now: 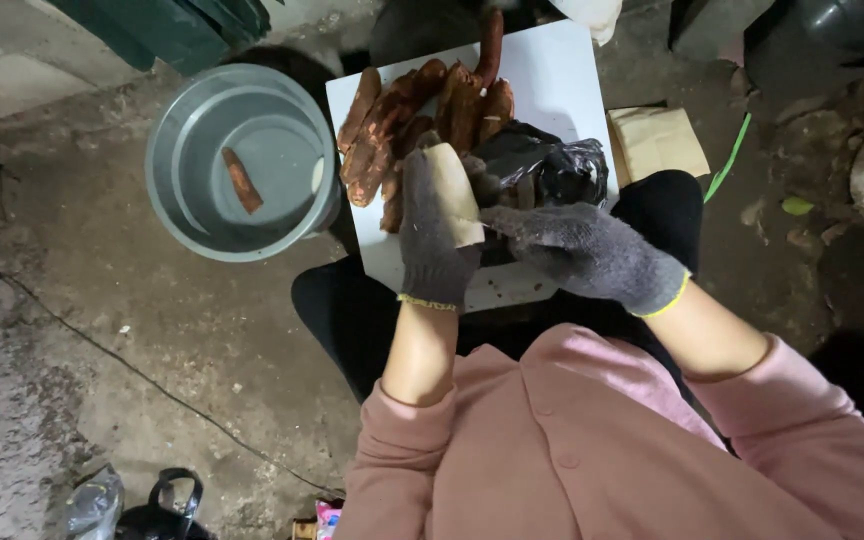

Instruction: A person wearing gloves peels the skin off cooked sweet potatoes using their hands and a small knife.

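Pink fleece sleeves [592,450] are filling the bottom of the view, soft and buttoned, cut off by the lower edge. Both hands are wearing grey knitted gloves with yellow-trimmed cuffs. The left hand [437,240] is wrapping closed around a pale, peeled root [452,190], smooth and cream-coloured, standing nearly upright over the white board [562,80]. The right hand [587,250] is reaching in from the side with its fingers curling toward the root's lower end; whether it is gripping a tool is impossible to tell, as the glove is hiding it. Behind the hands, a heap of reddish-brown unpeeled roots [422,115] is lying on the board, rough-skinned and long. A crumpled, glossy black plastic bag [542,165] is sitting just beside them, partly hidden by the hands. To the left, a round grey metal basin [177,170] is resting on the rough concrete floor [152,330], holding one brown piece [242,180].
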